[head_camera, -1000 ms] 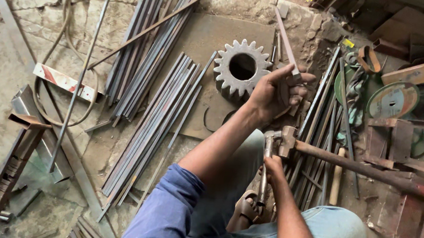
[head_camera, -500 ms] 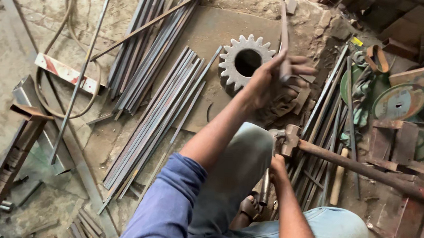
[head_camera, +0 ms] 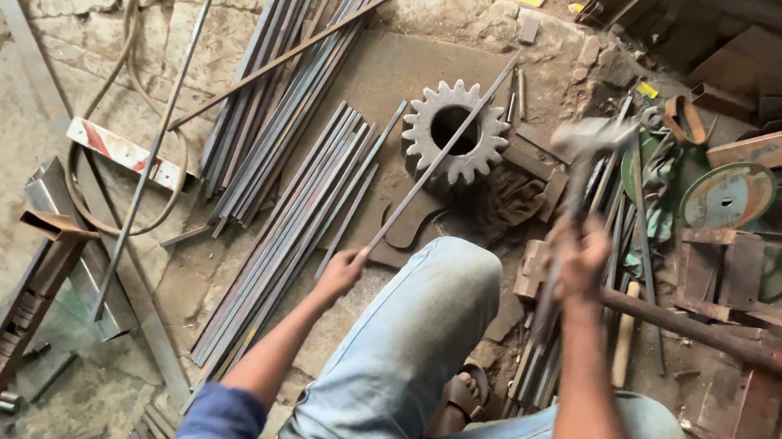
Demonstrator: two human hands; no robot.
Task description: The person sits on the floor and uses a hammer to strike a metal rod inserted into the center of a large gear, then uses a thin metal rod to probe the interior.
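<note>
gear wheel (head_camera: 457, 132): pale grey steel
rods (head_camera: 300, 213) left of gear wheel: dark grey
plate (head_camera: 121, 150) beyond rods: white, red stripe
jeans (head_camera: 419, 341) below gear wheel: faded blue

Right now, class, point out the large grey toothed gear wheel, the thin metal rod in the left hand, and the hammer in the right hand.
Grey toothed gear wheel (head_camera: 425, 149): head view, left rim.
Thin metal rod (head_camera: 431, 165): head view, mid-length.
Hammer (head_camera: 589, 138): head view, blurred head.
</note>
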